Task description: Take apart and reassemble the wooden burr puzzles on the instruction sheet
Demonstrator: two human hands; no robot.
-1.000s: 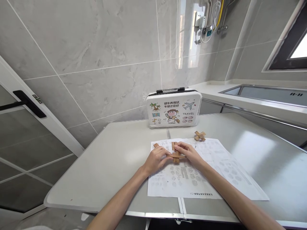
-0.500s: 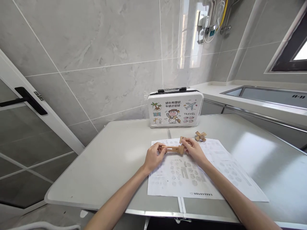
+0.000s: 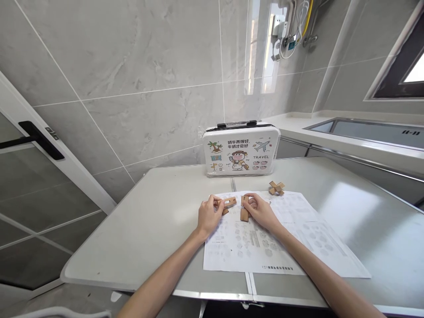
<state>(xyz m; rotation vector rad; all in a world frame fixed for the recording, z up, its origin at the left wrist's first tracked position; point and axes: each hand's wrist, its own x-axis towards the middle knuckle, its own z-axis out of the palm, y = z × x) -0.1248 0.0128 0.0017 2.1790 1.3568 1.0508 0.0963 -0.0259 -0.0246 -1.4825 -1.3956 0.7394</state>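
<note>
My left hand [image 3: 208, 215] pinches a notched wooden puzzle bar [image 3: 229, 202] just above the printed instruction sheet [image 3: 265, 240]. My right hand [image 3: 261, 209] grips a second wooden puzzle bar [image 3: 244, 210] that stands nearly upright on the sheet. The two bars are apart by a small gap. An assembled wooden cross puzzle [image 3: 276, 188] rests on the table beyond my right hand, at the sheet's far edge.
A white cartoon-printed case [image 3: 241, 150] with a black handle stands against the tiled wall at the back of the grey table [image 3: 149, 229]. A counter with a steel sink [image 3: 371, 130] runs along the right. A door with a black handle [image 3: 39, 141] is at the left.
The joined wooden pieces held between both hands have come apart. Each hand now holds a separate bar, the left one shifted left and the right one lowered onto the sheet.
</note>
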